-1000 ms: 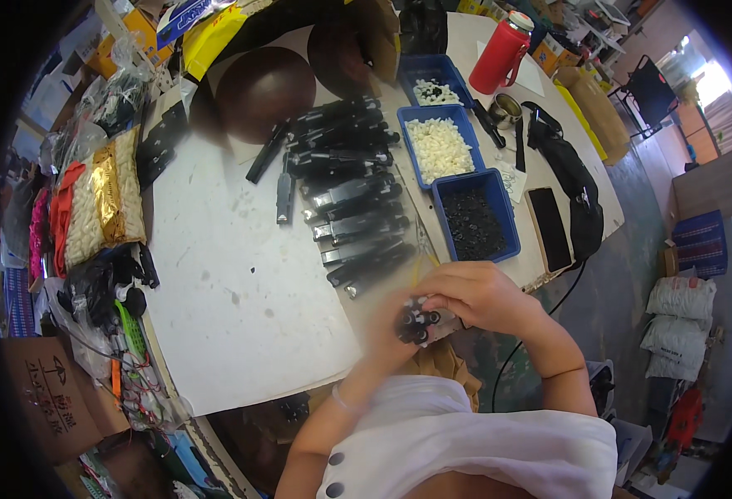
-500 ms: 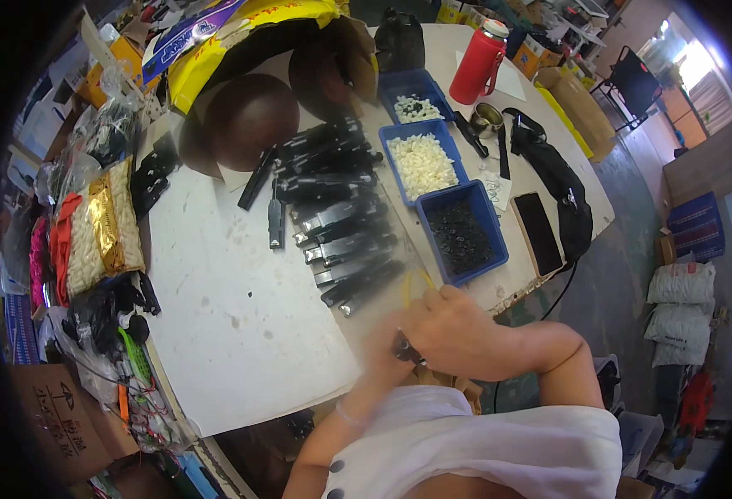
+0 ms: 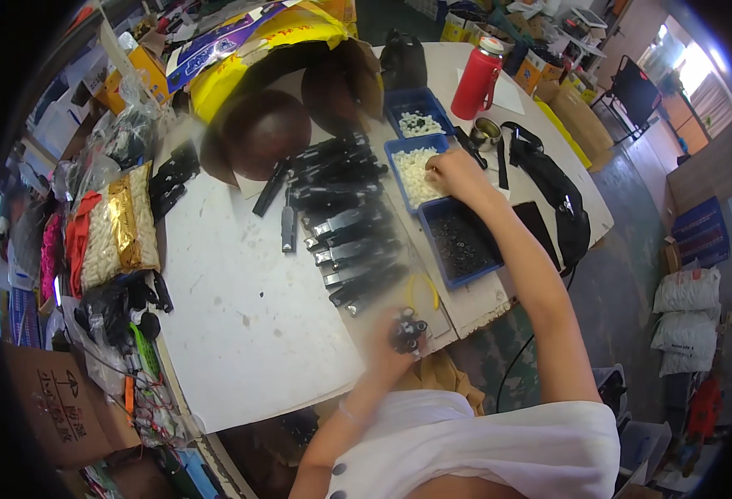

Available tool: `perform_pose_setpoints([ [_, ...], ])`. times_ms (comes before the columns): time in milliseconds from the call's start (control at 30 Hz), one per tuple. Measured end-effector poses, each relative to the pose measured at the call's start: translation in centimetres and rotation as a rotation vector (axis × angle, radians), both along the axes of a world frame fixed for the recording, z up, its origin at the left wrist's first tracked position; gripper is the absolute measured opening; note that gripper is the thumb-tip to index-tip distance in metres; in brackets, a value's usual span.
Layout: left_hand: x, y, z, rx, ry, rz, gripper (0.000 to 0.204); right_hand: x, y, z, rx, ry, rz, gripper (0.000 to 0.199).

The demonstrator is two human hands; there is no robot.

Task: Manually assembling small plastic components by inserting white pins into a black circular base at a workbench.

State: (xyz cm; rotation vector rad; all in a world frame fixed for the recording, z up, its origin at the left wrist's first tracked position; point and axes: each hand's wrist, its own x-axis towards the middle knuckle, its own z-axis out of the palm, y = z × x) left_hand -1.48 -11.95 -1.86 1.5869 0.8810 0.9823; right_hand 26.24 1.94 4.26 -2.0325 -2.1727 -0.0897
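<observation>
A small black part (image 3: 409, 331) sat in the left hand (image 3: 395, 349), whose fingers were closed around it near the front edge of the white tabletop (image 3: 249, 324), close to the person's body. The hand was blurred, so the part's shape could not be made out. Just beyond it lay a thin yellow loop (image 3: 423, 289) on the tabletop.

The right hand (image 3: 455, 173) was stretched out over the middle blue tray (image 3: 414, 172), which held small white pieces; its fingers were bent down into those pieces, but whether they gripped any could not be told. Nearer the person stood a second blue tray (image 3: 463, 242) filled with small black bits, and farther away a third blue tray (image 3: 414, 116) with a few white pieces.

To the left of the trays ran a row of black elongated parts (image 3: 345, 220), lying side by side. A red bottle (image 3: 476, 77) stood beyond the trays, and two brown bowls (image 3: 266, 129) rested at the far side. Bags of coloured goods (image 3: 108, 229) lay along the left edge.
</observation>
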Motion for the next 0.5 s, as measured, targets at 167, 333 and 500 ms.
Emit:
perform_pose_setpoints([
  [167,0.2,0.0,-0.5,0.023,0.026,-0.008,0.045,-0.9,-1.2,1.0,0.187,0.148,-0.002,0.02],
  [333,0.1,0.1,-0.7,0.019,0.032,-0.007,0.046,-0.2,-2.2,0.3,0.172,0.127,-0.014,0.02],
  [500,0.0,0.3,-0.1,0.053,0.039,-0.013,0.047,-3.0,-4.6,2.4,0.252,0.729,-0.164,0.021],
])
